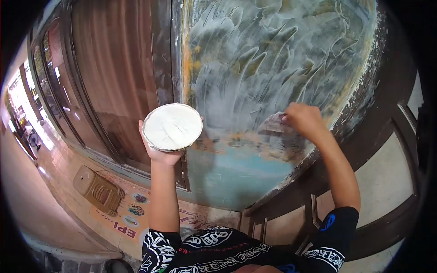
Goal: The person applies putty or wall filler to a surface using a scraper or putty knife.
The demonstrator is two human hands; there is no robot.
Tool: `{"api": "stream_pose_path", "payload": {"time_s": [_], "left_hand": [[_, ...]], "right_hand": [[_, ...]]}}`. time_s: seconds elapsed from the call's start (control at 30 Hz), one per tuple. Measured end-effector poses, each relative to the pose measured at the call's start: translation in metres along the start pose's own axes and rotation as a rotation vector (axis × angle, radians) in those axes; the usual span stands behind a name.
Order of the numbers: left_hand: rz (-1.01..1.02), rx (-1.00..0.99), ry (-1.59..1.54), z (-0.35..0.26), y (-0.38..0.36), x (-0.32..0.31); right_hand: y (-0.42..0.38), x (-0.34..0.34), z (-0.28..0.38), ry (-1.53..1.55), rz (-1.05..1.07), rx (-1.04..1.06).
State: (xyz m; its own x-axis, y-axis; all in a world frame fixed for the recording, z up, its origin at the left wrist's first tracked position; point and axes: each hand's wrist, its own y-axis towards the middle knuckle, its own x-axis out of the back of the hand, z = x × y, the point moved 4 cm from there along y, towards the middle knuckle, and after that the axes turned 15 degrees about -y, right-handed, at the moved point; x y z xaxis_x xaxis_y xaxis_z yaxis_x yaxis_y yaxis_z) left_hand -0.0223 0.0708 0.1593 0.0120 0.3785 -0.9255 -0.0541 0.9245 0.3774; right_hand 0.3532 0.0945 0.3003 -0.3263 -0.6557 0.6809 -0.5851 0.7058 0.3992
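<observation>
My left hand (165, 157) supports a round, shallow container from below. White putty (173, 126) fills it up to the rim, with a crease across its surface. Against the wall panel (255, 73), my right hand (306, 120) pinches a flat scraper (274, 123), its blade smeared and partly blending into the wall. Streaky white-grey swirls cover the upper part of this panel. Below the scraper runs a rough brownish band, and under that a bare light-blue strip (236, 170).
Left of the panel stands a dark wood-framed window (114, 59) with a brown curtain behind it. A brown plastic stool (98, 189) lies on a printed banner (136, 209) on the floor. Dark wooden framing with pale panels (387, 168) closes in on the right.
</observation>
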Motion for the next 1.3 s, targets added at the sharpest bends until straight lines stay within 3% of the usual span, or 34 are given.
{"api": "stream_pose_path", "payload": {"time_s": [0.07, 0.1, 0.17, 0.2, 0.23, 0.27, 0.4, 0.47, 0.53, 0.57, 0.63, 0.7, 0.8, 0.87, 0.97, 1.0, 1.03, 1.1, 1.2, 1.27, 1.3], "left_hand": [[0.213, 0.181, -0.171, 0.009, -0.002, -0.009], [0.218, 0.184, -0.168, 0.011, -0.001, -0.012], [0.184, 0.16, -0.079, 0.017, -0.001, -0.019], [0.187, 0.157, -0.079, 0.017, 0.002, -0.019], [0.079, 0.076, -0.01, 0.012, 0.005, -0.012], [-0.028, -0.004, 0.059, 0.008, 0.007, -0.007], [0.022, -0.01, 0.015, 0.008, 0.008, -0.013], [0.071, 0.015, 0.02, 0.009, 0.008, -0.013], [0.099, 0.045, 0.026, 0.016, 0.008, -0.013], [0.134, 0.074, 0.036, 0.02, 0.01, -0.014], [0.185, 0.093, -0.018, 0.024, 0.012, -0.01], [0.234, 0.118, -0.068, 0.026, 0.011, -0.009], [0.259, 0.162, -0.179, 0.026, 0.007, -0.011], [0.018, -0.005, -0.012, 0.018, 0.009, -0.001], [0.03, -0.012, 0.028, 0.013, 0.009, -0.006], [-0.007, -0.059, 0.046, 0.01, 0.01, -0.005], [0.012, -0.042, 0.065, 0.008, 0.009, -0.005], [0.015, -0.035, 0.062, 0.008, 0.007, -0.01], [0.028, -0.033, 0.026, 0.002, 0.01, -0.007], [0.088, -0.006, 0.056, 0.002, 0.011, -0.007], [0.084, -0.004, 0.054, 0.003, 0.011, -0.005]], "right_hand": [[0.006, 0.003, -0.015, -0.035, -0.042, -0.047], [0.012, 0.005, -0.029, -0.069, -0.082, -0.089], [0.021, 0.048, -0.081, -0.039, -0.219, -0.323], [0.023, 0.057, -0.12, 0.01, -0.401, -0.379], [0.022, 0.08, -0.15, -0.003, -0.465, -0.438], [0.017, 0.091, -0.18, 0.079, -0.505, -0.542], [-0.016, 0.108, -0.253, 0.371, -0.561, -0.74], [-0.009, 0.105, -0.188, 0.732, -0.595, -0.513], [0.0, 0.077, -0.12, 0.519, -0.546, -0.158], [0.0, 0.073, -0.072, 0.479, -0.343, -0.158], [-0.002, 0.033, 0.001, 0.105, -0.092, 0.017], [-0.01, -0.023, 0.042, 0.066, -0.071, 0.285], [-0.009, -0.065, 0.043, -0.14, -0.079, 0.285], [0.009, -0.037, 0.006, -0.147, -0.118, 0.129], [0.034, 0.047, -0.064, -0.214, -0.285, -0.216], [0.034, 0.064, -0.097, -0.055, -0.518, -0.295], [0.033, 0.083, -0.123, -0.134, -0.566, -0.357], [0.027, 0.107, -0.16, 0.2, -0.618, -0.448], [0.006, 0.115, -0.131, 0.28, -0.532, -0.473], [-0.004, 0.08, -0.08, 0.324, -0.422, -0.208], [-0.01, 0.058, -0.048, 0.202, -0.339, -0.064]]}}
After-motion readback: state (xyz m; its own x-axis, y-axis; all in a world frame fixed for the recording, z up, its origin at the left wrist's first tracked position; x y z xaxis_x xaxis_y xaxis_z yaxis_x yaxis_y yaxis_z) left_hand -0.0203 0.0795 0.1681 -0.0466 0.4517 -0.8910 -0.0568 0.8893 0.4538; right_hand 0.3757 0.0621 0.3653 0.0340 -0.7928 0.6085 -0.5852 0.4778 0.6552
